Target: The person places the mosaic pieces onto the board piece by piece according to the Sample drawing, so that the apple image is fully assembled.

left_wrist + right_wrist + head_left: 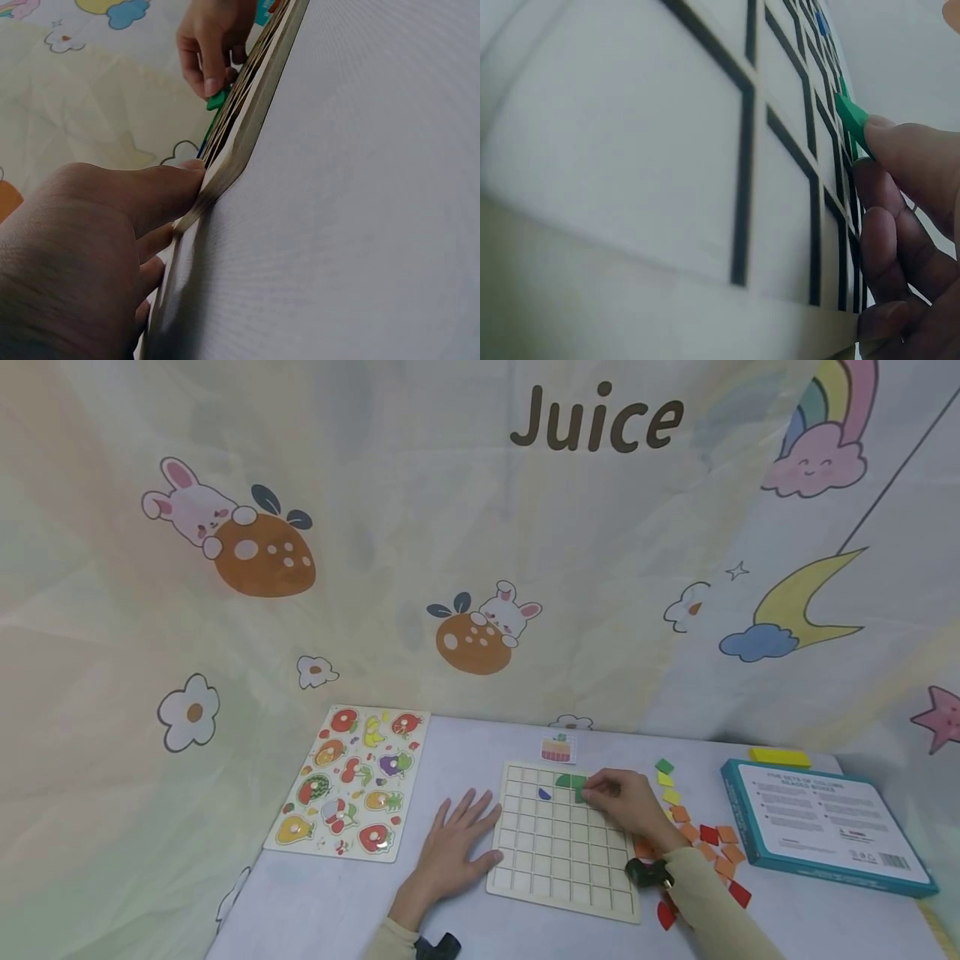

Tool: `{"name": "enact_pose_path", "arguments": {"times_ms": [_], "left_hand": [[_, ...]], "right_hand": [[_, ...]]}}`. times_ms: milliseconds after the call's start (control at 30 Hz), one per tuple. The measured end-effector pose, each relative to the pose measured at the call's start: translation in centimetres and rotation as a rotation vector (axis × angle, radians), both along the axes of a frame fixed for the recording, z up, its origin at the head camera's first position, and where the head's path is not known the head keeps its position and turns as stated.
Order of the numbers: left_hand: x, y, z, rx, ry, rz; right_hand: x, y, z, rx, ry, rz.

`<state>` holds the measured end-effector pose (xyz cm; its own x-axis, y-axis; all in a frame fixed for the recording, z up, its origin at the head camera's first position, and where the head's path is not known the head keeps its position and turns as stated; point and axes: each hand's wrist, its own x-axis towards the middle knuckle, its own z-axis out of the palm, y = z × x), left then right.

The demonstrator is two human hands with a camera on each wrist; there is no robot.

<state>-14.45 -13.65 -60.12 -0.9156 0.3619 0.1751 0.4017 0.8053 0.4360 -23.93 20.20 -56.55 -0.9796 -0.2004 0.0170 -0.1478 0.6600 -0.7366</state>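
Observation:
A pale wooden grid board (558, 852) lies on the white table. Near its top, my right hand (622, 800) pinches a green tile (581, 792) over a cell, beside a green quarter-round piece (566, 780) and a small purple piece (544, 793). The right wrist view shows the green tile (852, 120) at my fingertips (900, 150) above the grid. My left hand (457, 843) lies flat with fingers spread against the board's left edge. In the left wrist view its fingers (150, 195) touch the board's edge (225, 169).
A fruit peg puzzle (348, 781) lies at the left. Loose orange, red, green and yellow tiles (705, 839) are scattered right of the board. A teal box (821, 822) sits at the far right, a yellow block (780, 757) behind it. A small picture card (558, 748) lies above the board.

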Motion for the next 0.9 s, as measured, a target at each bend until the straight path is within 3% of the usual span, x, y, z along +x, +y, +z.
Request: {"name": "enact_pose_path", "arguments": {"times_ms": [633,900], "left_hand": [[0.00,0.00,0.09,0.000,0.006,0.002],[-0.18,0.04,-0.31,-0.006,0.030,-0.002]], "right_hand": [[0.03,-0.37,-0.09,0.036,0.005,0.015],[-0.01,-0.24,-0.38,0.049,0.053,0.015]]}}
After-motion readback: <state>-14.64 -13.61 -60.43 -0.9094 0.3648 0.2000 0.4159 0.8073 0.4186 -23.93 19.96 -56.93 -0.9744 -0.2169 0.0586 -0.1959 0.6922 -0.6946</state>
